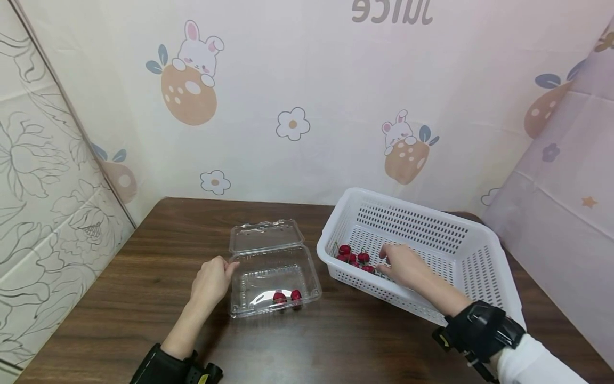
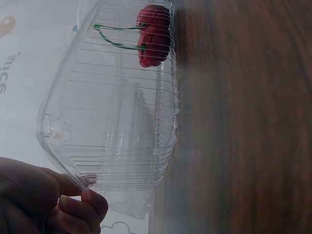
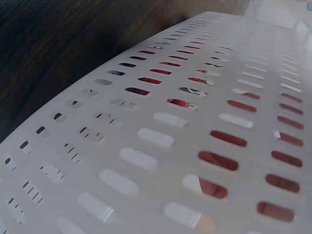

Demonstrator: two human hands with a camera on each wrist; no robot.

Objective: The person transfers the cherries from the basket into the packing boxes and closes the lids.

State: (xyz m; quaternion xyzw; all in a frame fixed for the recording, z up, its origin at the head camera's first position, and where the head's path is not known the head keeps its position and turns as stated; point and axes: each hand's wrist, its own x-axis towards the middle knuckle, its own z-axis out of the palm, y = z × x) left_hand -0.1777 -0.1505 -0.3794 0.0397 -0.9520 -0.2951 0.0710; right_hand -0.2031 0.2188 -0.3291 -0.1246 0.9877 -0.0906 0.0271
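My left hand (image 1: 210,281) pinches the left rim of a clear plastic clamshell container (image 1: 261,273) between thumb and fingers. Its lid (image 1: 266,237) is folded back, away from me. Two artificial red cherries (image 2: 154,46) with joined green stems lie in the container, at its near right side. Over on the right, my right hand (image 1: 408,265) reaches into a white perforated basket (image 1: 371,290), thumb and index finger apart beside several red cherries (image 1: 363,257). In the right wrist view the basket's wall (image 3: 156,117) covers most of this hand, with skin and red showing through the slots.
Both containers stand on a dark brown wooden table (image 1: 158,250). A white curtain (image 1: 292,165) with rabbits, fruit and flowers hangs behind it. To the left is a panel (image 1: 43,213) with line-drawn flowers.
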